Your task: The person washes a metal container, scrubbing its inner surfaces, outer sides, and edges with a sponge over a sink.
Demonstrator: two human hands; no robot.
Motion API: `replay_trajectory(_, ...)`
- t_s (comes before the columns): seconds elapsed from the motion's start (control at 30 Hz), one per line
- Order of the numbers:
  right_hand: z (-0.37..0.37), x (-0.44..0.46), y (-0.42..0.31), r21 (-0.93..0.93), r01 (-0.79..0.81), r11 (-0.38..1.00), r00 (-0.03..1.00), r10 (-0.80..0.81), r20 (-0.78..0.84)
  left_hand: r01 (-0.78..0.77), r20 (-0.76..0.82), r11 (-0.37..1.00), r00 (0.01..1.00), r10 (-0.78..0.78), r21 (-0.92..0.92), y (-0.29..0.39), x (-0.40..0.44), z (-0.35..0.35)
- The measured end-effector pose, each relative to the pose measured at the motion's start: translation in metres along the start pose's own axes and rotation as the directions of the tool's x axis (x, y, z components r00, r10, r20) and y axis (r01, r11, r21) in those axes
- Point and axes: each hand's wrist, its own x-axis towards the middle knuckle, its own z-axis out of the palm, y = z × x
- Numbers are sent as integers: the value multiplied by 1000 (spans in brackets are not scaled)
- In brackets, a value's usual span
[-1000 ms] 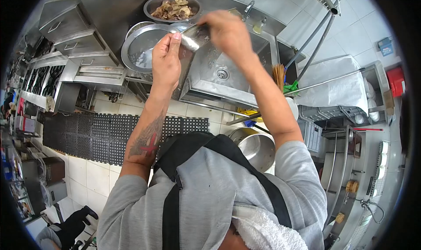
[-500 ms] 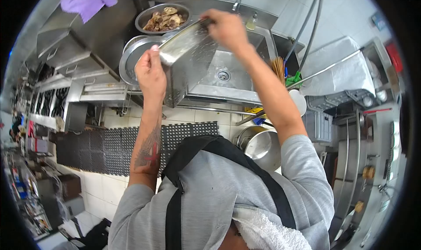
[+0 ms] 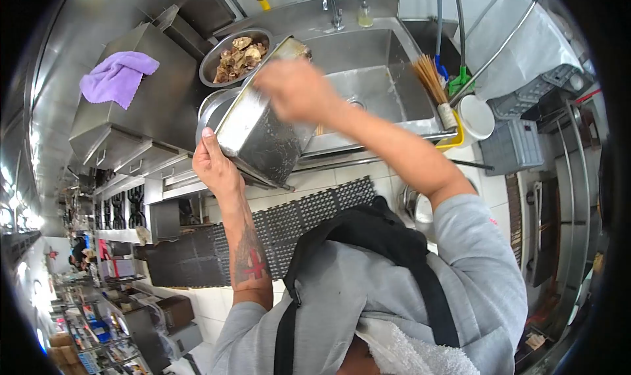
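A deep rectangular steel pan [image 3: 266, 138], wet and spotted on its side, is tilted at the left edge of the sink [image 3: 368, 79]. My left hand [image 3: 219, 168] grips the pan's near end at the rim, thumb pointing up. Over the pan's upper side is my right hand [image 3: 296, 91], smeared by motion. Its fingers are too blurred to show whether they hold anything. Behind the pan, a round steel bowl [image 3: 209, 76] contains pieces that look like meat or bones [image 3: 240, 59]. Another round metal vessel [image 3: 213, 105] is partly hidden by the pan.
The faucet [image 3: 332, 10] and a soap bottle [image 3: 365, 13] stand behind the sink. A bundle of thin sticks [image 3: 430, 79] leans at its right corner, near a white bucket [image 3: 474, 117]. A purple cloth [image 3: 118, 78] lies to the left. A black mat [image 3: 309, 224] covers the floor.
My right hand has left the pan's far end and moved left and down over its side. The pan is now turned more lengthwise toward me. The camera view has shifted and rotated.
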Motion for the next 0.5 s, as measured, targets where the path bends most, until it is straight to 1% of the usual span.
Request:
replay_trajectory(0.03,2,6,15,5,-16,1000,1000,16,-15,-3,12,1000,1000,3,-22,-1,-1,-1)
replay_trajectory(0.1,0,14,31,20,-225,974,960,225,-169,6,33,1000,999,-6,-15,-5,0,-7)
replay_trajectory(0.13,-5,12,13,24,-231,973,956,231,-180,9,45,1000,999,-8,-25,-5,2,-6)
replay_trajectory(0.17,-6,5,-15,68,-73,995,987,82,-142,19,17,998,1000,-18,-51,-3,4,-3)
replay_trajectory(0.2,-7,2,-31,117,86,989,992,-73,-108,14,27,999,1000,-12,-47,1,6,-1)
replay_trajectory(0.23,-1,5,-14,105,115,988,992,-110,-55,34,32,998,999,-32,-60,6,5,-2)
replay_trajectory(0.27,1,9,11,115,104,988,993,-98,-59,61,36,996,998,-59,-64,10,1,-6)
replay_trajectory(0.3,-1,15,41,81,-81,993,995,86,-55,55,39,997,998,-53,-45,2,4,-12)
replay_trajectory(0.33,-4,19,56,42,-255,966,965,257,-59,51,39,998,998,-49,-39,0,5,-13)
replay_trajectory(0.37,-7,21,54,54,-327,943,944,328,-21,31,28,999,999,-30,-20,0,6,-13)
replay_trajectory(0.4,-4,18,35,57,-330,942,942,332,-35,9,25,1000,1000,-9,-1,-1,9,-11)
replay_trajectory(0.47,7,0,-40,120,-99,988,995,96,28,16,34,1000,999,-15,-24,-2,15,-11)
replay_trajectory(0.5,8,-7,-66,214,14,977,997,2,-76,52,50,997,998,-49,-51,1,16,-12)
